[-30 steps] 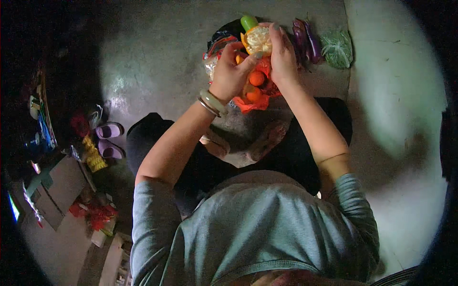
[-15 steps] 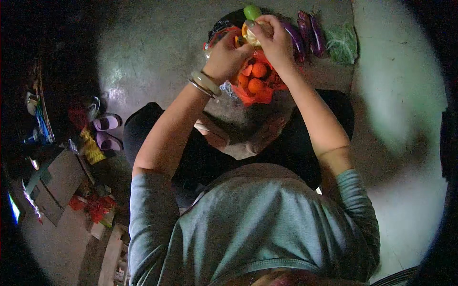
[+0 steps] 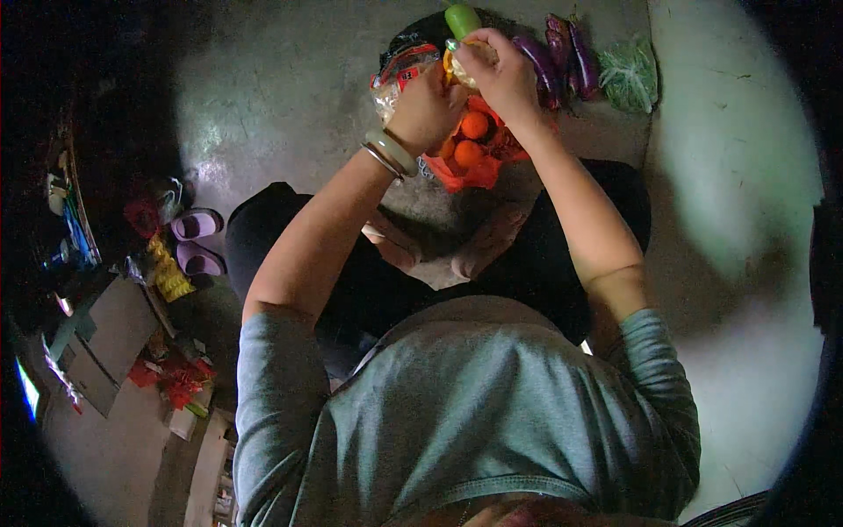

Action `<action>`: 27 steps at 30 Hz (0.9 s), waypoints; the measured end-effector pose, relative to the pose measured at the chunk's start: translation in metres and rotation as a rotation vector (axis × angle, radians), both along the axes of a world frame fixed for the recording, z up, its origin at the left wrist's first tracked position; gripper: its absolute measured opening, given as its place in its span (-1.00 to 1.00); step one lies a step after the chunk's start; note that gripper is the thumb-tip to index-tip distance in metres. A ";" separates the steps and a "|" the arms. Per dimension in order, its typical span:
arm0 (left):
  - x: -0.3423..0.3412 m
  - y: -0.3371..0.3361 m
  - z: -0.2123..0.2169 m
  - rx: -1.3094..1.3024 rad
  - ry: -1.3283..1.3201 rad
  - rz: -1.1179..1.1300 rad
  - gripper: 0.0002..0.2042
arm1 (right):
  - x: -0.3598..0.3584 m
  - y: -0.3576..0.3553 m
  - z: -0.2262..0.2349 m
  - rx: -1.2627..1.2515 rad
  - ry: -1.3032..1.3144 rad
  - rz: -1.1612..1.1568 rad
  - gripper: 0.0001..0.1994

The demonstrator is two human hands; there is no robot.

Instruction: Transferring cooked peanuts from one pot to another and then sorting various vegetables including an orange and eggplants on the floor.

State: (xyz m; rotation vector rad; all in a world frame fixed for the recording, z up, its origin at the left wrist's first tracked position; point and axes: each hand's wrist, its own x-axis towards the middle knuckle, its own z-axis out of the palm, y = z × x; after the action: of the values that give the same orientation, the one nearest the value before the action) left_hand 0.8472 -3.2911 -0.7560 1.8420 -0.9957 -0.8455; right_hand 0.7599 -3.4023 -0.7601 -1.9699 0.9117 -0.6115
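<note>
My right hand (image 3: 509, 83) is closed around a partly peeled orange (image 3: 461, 72), its pale inside showing beside the thumb. Against the orange's left side my left hand (image 3: 425, 110) is closed, fingers at a flap of peel; the fingertips are partly hidden. A bracelet and a bangle circle the left wrist. Below both hands, whole oranges (image 3: 470, 155) lie in a red plastic bag (image 3: 457, 181). A clear printed package (image 3: 385, 91) sits just left of my left hand. Beyond the hands is a smooth green vegetable or fruit (image 3: 462, 19), kind unclear.
Several purple eggplants (image 3: 583, 61) lie right of my right hand, beside leafy greens in a clear bag (image 3: 629, 75). Black plastic (image 3: 421, 33) is spread behind the hands. Lilac slippers (image 3: 197, 225) and a yellow packet (image 3: 170, 270) are on the floor at left.
My left hand has turned and shifted slightly right, closer to the orange. More of the printed package shows beside it. My right hand keeps its hold on the orange.
</note>
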 end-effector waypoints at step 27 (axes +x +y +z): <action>-0.049 -0.016 -0.148 0.455 -0.137 -0.783 -0.65 | -0.037 -0.031 0.039 1.107 -0.484 -0.004 -0.58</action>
State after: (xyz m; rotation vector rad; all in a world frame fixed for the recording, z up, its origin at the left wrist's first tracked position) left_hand 0.7978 -3.3073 -0.9043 1.8894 -1.7783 -1.5189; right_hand 0.7225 -3.4328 -0.7213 -0.7796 0.7006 -0.4046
